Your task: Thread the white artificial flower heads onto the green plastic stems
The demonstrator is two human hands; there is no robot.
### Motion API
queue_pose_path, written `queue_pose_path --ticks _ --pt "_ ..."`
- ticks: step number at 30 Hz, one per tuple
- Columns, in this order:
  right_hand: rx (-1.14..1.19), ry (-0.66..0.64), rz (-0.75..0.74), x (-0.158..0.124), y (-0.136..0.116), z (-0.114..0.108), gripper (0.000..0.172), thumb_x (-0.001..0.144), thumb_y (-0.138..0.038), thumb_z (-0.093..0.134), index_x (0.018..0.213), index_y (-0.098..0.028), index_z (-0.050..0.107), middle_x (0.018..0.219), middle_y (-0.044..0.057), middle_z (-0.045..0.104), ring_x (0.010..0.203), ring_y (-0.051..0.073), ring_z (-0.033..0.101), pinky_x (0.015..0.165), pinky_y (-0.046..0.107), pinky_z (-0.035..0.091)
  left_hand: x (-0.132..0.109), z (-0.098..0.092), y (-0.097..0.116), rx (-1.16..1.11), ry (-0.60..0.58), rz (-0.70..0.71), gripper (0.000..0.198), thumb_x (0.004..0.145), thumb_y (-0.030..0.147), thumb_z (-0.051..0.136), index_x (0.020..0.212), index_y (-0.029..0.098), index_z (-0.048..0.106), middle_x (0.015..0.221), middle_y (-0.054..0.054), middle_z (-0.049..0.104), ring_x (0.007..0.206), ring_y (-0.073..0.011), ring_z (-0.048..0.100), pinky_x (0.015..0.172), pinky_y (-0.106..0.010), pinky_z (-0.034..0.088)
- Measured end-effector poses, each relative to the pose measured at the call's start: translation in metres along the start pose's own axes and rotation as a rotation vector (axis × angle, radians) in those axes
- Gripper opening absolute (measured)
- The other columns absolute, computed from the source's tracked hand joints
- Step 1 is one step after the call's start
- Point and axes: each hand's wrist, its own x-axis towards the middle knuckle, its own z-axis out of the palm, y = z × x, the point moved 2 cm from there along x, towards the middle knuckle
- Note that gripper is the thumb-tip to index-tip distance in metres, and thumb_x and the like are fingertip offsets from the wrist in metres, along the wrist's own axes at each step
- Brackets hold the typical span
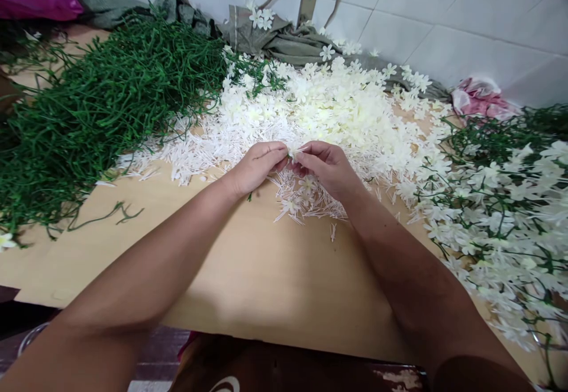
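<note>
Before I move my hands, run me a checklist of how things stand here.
1. Right hand pinching a white flower: ok.
2. Left hand at that flower: ok, fingertips beside it.
3. Green stem in the fingers: cannot tell, too small and partly hidden.
4. Green stems piled on the left: ok.
5. Loose white flowers piled beyond the hands: ok.
6. Tan board free of strays: not ok, green scraps lie left.

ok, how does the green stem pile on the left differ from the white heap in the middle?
Color: the green stem pile is mostly dark green; the white heap is mostly white to pale yellow.
Parts: the green stem pile is thin, tangled stems; the white heap mixes open blossoms with slim white pieces.
Shared: both are loose heaps on the tan board, meeting along one edge.
</note>
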Motion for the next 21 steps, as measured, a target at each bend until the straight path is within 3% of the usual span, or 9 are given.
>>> queue_pose_path --ticks 7,15,21 --pt "-0.028 0.033 -0.016 0.001 0.001 0.000 0.013 0.073 -0.026 0.066 0.065 -0.016 0.063 0.057 -0.003 0.062 0.051 0.004 0.051 0.050 0.020 0.042 0.000 0.001 -0.001 0.004 -0.023 0.031 0.030 0.081 0.027 0.045 0.053 0.018 0.038 0.050 0.005 0.034 0.050 -0.0067 0.029 0.051 -0.024 0.023" --pt "0.083 0.036 -0.082 0.005 0.005 -0.003 0.010 0.071 -0.020 0.066 0.064 -0.018 0.060 0.055 -0.005 0.059 0.050 0.004 0.051 0.050 0.019 0.042 0.001 0.000 -0.005 0.005 -0.053 0.095 0.039 0.084 0.045 0.053 0.059 0.017 0.044 0.057 0.004 0.038 0.054 -0.0076 0.034 0.053 -0.025 0.025" --pt "0.132 -0.013 -0.099 0.005 0.011 -0.008 0.012 0.076 -0.028 0.066 0.071 -0.020 0.057 0.064 -0.005 0.064 0.055 0.005 0.054 0.054 0.019 0.045 0.003 -0.002 -0.005 -0.027 0.037 0.107 0.033 0.082 0.046 0.056 0.069 0.017 0.049 0.058 0.004 0.041 0.053 -0.0073 0.036 0.051 -0.024 0.027"
